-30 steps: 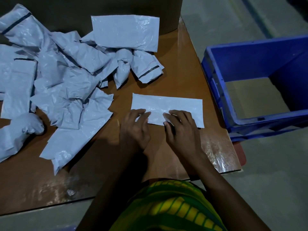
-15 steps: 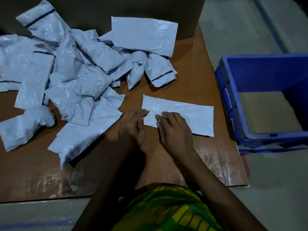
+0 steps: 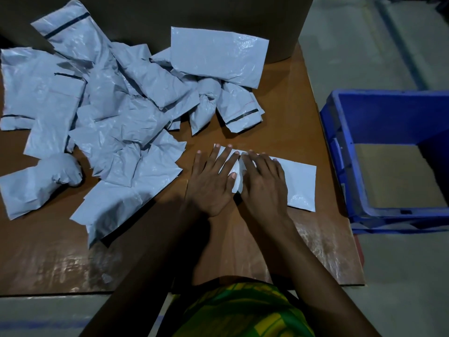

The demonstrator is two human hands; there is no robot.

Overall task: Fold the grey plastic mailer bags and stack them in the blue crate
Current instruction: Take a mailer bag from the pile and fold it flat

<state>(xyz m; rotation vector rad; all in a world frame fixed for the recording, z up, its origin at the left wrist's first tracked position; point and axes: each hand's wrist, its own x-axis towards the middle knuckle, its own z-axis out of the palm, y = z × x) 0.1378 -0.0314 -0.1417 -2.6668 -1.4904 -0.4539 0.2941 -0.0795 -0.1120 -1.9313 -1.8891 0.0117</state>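
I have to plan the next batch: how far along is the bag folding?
Barely begun. Done: nothing shows in the visible part of the blue crate. In hand: one bag lies flat on the table near the crate, with the left hand and right hand pressing on its left end. Left: the whole crumpled pile of bags beside it, plus stacking them all.

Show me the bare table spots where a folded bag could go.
Bare table runs along the near edge, below the pile and left of the left arm. A smaller patch lies between the flat bag and the box behind. The pile crowds the far left.
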